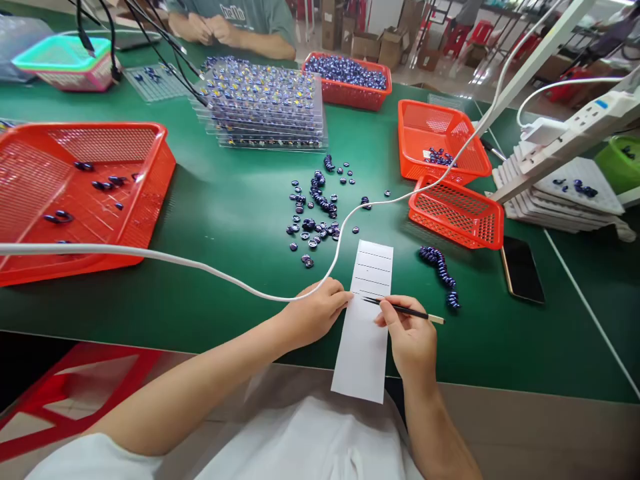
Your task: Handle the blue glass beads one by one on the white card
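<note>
A long white paper strip with several dark lines across its upper part lies over the table's front edge. My right hand is closed on a thin black brush-like tool with a pale end, its fine tip at the paper near the lowest line. At the strip's left edge, my left hand has its fingers pressed together; whether they pinch the paper is hard to make out. Beyond the strip lie loose dark blue beads and a curved row of them. Another row of beads is right of the paper.
A white cable crosses above my left hand. Red baskets stand left, back and right. Stacked clear trays hold beads. A phone lies at the right, near white trays. Across the table sits a person.
</note>
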`<state>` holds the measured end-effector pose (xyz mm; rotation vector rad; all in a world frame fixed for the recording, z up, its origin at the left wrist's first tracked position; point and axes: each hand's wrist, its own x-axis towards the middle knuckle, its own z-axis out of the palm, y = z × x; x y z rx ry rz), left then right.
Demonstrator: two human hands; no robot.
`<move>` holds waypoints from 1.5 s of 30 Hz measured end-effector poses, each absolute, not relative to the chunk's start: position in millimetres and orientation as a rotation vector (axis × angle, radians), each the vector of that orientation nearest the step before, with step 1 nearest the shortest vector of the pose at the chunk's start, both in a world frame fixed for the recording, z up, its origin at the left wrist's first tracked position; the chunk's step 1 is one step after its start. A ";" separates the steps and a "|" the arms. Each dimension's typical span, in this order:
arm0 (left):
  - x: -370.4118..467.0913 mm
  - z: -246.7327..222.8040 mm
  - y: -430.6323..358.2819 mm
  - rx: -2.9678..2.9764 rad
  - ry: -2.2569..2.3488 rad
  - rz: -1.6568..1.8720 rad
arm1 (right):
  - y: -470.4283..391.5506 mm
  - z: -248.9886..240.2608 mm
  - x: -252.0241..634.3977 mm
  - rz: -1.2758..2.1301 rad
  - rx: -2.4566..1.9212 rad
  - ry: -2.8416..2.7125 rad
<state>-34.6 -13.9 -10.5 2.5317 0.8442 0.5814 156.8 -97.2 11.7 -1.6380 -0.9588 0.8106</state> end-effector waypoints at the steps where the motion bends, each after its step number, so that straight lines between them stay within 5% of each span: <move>1: -33.8 -9.3 -15.5 2.566 0.831 0.545 | -95.0 11.3 156.1 0.822 -1.639 -0.949; 12: -18.7 -1.4 -44.6 2.818 0.487 0.198 | -113.7 -1.1 181.7 1.080 -1.615 -0.752; 26: 17.7 0.5 -105.6 2.664 0.308 0.309 | -127.5 5.7 220.1 1.169 -1.684 -0.778; 34: -14.6 10.1 -50.7 2.487 0.768 0.573 | -133.4 12.6 187.9 0.859 -1.786 -0.862; 45: -7.3 0.3 -19.8 2.662 0.627 0.392 | -135.7 -1.8 178.1 0.815 -1.794 -0.996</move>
